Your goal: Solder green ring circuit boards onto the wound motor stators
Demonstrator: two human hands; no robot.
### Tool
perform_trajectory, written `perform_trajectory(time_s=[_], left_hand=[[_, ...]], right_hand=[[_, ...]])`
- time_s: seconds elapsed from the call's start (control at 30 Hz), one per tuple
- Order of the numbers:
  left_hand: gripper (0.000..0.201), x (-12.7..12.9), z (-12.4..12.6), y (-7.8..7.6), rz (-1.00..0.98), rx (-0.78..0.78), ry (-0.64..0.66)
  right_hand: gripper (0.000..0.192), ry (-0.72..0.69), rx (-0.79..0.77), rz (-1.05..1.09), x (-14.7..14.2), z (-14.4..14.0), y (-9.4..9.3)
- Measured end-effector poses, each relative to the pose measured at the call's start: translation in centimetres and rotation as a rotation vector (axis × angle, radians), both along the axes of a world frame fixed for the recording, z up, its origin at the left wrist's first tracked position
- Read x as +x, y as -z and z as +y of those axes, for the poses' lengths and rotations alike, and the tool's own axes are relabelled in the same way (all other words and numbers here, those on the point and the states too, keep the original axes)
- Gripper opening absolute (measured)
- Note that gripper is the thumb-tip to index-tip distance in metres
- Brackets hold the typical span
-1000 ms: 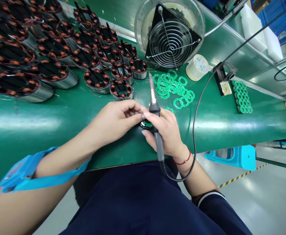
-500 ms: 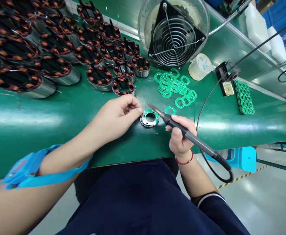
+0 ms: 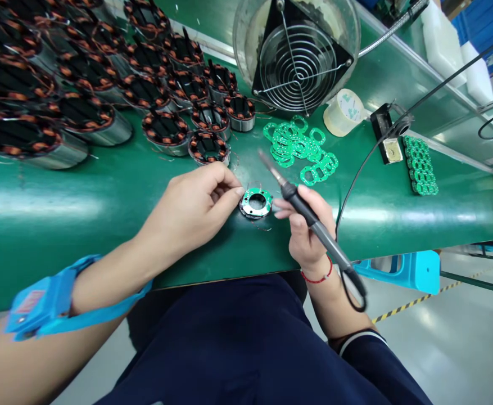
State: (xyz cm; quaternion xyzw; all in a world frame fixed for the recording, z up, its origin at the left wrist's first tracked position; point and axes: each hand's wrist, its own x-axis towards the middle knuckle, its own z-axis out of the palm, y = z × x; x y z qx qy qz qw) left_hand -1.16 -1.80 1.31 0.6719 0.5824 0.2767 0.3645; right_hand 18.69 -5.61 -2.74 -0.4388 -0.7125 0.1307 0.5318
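Left hand (image 3: pixel 195 205) pinches the small round steel stator capped by a green circuit ring (image 3: pixel 256 203) on the green worktop (image 3: pixel 103 197), right hand (image 3: pixel 303 225) clamps the black soldering iron (image 3: pixel 301 202), tip lifted at one o'clock — best brought down steadily.

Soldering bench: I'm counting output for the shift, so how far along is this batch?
No finished batch can be told apart. In hand: a stator with a green ring board on top, left hand at its edge, right hand holding the soldering iron, tip raised. Left: many wound stators without boards, loose ring boards piled.
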Motion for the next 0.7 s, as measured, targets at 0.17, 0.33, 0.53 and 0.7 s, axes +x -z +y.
perform_trajectory(time_s=[0.17, 0.33, 0.53, 0.7], left_hand=[[0.016, 0.0, -0.1, -0.2, 0.049, 0.060, 0.024], [0.020, -0.1, 0.2, 0.2, -0.002, -0.049, 0.039], [0.036, -0.3, 0.3, 1.0, 0.065, -0.175, 0.260], [0.028, -1.0, 0.6, 0.9, 0.099, 0.070, 0.233]], right_hand=[[0.049, -0.218, -0.167, -0.320, -0.2, 0.9, -1.5], [0.062, -0.271, -0.237, -0.451, -0.2, 1.5, -1.2], [0.063, -0.098, -0.207, -0.376, 0.6, 1.6, -0.5], [0.055, -0.114, -0.194, -0.337, 0.8, 1.4, -0.4]])
